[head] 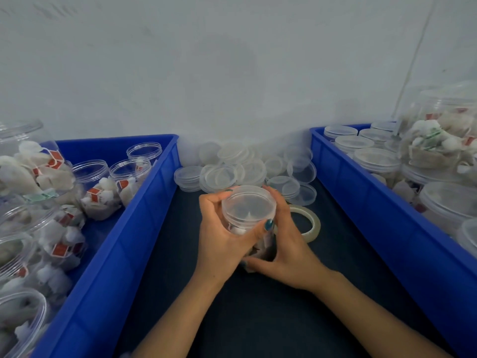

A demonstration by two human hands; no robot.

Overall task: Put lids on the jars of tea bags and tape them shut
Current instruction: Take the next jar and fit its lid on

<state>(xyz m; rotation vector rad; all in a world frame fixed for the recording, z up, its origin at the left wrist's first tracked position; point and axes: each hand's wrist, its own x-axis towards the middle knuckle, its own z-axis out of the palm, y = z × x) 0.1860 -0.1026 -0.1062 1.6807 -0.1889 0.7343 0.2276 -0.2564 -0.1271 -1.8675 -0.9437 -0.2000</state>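
The left hand [219,236] and right hand [286,244] clasp 1 clear plastic jar [247,228] — round translucent lid [248,205] on, untaped — clear tape roll [308,223] just beside it.

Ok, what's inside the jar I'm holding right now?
Through the clear jar wall, a few white tea bags show below the lid, with something darker lower down. The left hand and right hand wrap the sides, so most of the contents are hidden.
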